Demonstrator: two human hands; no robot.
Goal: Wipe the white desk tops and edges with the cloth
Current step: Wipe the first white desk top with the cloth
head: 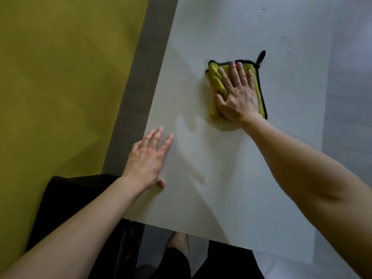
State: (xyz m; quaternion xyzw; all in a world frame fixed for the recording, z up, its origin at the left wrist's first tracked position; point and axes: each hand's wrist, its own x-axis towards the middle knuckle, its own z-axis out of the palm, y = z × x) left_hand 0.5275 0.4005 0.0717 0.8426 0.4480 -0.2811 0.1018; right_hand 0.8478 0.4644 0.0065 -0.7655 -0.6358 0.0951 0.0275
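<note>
In the head view the white worktop point(221, 188) fills the middle and right of the frame, running away toward 12 o'clock. The right hand point(237, 95) lies flat on a folded yellow microfibre cloth point(216, 79) with black trim, at about 1 o'clock from the centre of the frame. Its fingers are straight and spread, pressing the cloth down onto the worktop rather than curling round it. A small black hanging loop point(262, 56) sticks out from the cloth's far corner at 1 o'clock.

The left hand point(148, 160) sits at about 8 o'clock, palm down with the fingers straight and holding nothing. It rests on the worktop just inside the left edge, apparently as a brace.

Between the two hands the surface shows faint streaks and a dull sheen, which I take for a damp, wiped band, though reflections could account for some of it. Beyond the cloth, toward 12 and 1 o'clock, a few pale specks point(262, 10) sit on the white surface, so that far stretch probably has yet to be wiped. The right side of the worktop, at 3 o'clock, gives no sign either way. Neither the near edge at 6 o'clock nor the left edge at 9 o'clock has the cloth near it, so the edges look like work left to do. My judgement is that the top is partly done.

A grey strip point(138, 77) borders the left edge, with an olive-yellow surface point(60, 87) beyond it at 9 o'clock.
</note>
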